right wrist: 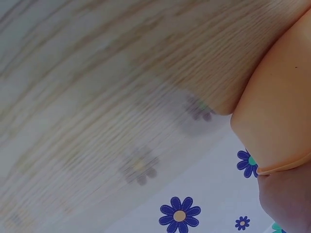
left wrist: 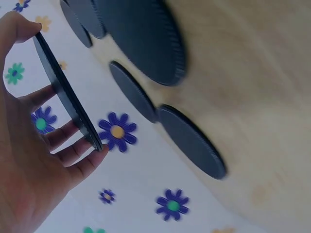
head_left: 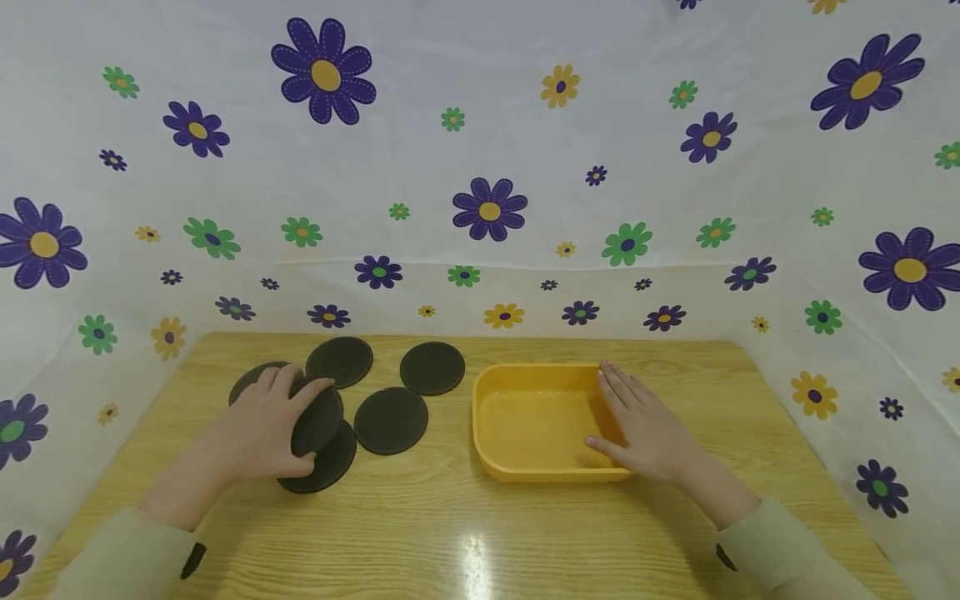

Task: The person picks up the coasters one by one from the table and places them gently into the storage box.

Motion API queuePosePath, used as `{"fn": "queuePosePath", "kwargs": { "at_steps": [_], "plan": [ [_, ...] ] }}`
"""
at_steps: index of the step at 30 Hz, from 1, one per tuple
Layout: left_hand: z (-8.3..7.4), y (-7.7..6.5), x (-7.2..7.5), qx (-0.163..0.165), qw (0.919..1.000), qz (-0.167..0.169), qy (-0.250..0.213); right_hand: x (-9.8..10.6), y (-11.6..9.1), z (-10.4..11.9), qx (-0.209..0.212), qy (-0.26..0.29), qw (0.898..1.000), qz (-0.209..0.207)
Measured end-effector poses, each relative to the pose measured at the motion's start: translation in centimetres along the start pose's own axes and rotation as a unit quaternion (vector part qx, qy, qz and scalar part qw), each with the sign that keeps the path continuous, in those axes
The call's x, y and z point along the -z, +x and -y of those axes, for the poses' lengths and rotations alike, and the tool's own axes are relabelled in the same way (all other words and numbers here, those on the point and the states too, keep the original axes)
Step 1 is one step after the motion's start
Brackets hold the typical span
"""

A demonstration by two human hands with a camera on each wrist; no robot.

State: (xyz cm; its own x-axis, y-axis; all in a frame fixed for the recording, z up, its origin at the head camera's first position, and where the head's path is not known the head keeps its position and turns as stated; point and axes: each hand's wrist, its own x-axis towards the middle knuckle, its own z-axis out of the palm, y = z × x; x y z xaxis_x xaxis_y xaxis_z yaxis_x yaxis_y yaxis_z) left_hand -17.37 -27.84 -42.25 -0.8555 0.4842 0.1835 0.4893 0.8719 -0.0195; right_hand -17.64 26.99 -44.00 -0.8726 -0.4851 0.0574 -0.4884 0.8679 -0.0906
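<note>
My left hand (head_left: 258, 429) grips a round black coaster (head_left: 321, 421) by its edges, thumb on one side and fingertips on the other. In the left wrist view this coaster (left wrist: 68, 92) is tilted and raised off the table. Below it lies another black coaster (head_left: 333, 467), partly covered; one more coaster (head_left: 251, 379) shows behind the fingers. My right hand (head_left: 648, 433) rests on the right rim of a yellow-orange rectangular bin (head_left: 480, 425), fingers straight and thumb over the inside. The right wrist view catches only part of that hand (right wrist: 286, 199) against the bin's outer wall.
Between the left hand and the bin, three more black coasters (head_left: 392, 421) lie flat on the wooden table (head_left: 420, 517). A white flower-print cloth (head_left: 420, 167) stands round the table's back and sides.
</note>
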Motion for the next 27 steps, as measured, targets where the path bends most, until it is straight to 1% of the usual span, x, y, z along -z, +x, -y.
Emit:
{"fn": "queuePosePath", "kwargs": {
  "at_steps": [8, 12, 15, 20, 22, 27],
  "plan": [
    [-3.0, 4.4, 0.7, -0.055, 0.9985, -0.003, 0.002, -0.1, 0.0, 0.1, -0.001, 0.006, 1.000, -0.006],
    [-4.6, 6.5, 0.9, -0.082, 0.9966, 0.007, 0.009, 0.0, -0.1, 0.1, -0.001, 0.005, 1.000, -0.005],
    [-5.9, 7.8, 1.0, -0.101, 0.9948, 0.016, 0.005, -0.1, 0.0, 0.0, -0.001, 0.004, 1.000, -0.004],
    [-8.1, 9.9, 0.8, -0.114, 0.9928, 0.037, -0.005, -0.2, 0.1, -0.1, -0.004, 0.007, 1.000, 0.001],
    [-9.1, 10.9, 0.7, -0.112, 0.9921, 0.056, -0.009, -0.2, 0.2, -0.2, -0.007, 0.011, 1.000, 0.006],
    [-11.5, 13.2, 0.8, -0.123, 0.9887, 0.085, -0.008, -0.3, 0.2, -0.3, -0.009, 0.015, 1.000, 0.012]
  ]
}}
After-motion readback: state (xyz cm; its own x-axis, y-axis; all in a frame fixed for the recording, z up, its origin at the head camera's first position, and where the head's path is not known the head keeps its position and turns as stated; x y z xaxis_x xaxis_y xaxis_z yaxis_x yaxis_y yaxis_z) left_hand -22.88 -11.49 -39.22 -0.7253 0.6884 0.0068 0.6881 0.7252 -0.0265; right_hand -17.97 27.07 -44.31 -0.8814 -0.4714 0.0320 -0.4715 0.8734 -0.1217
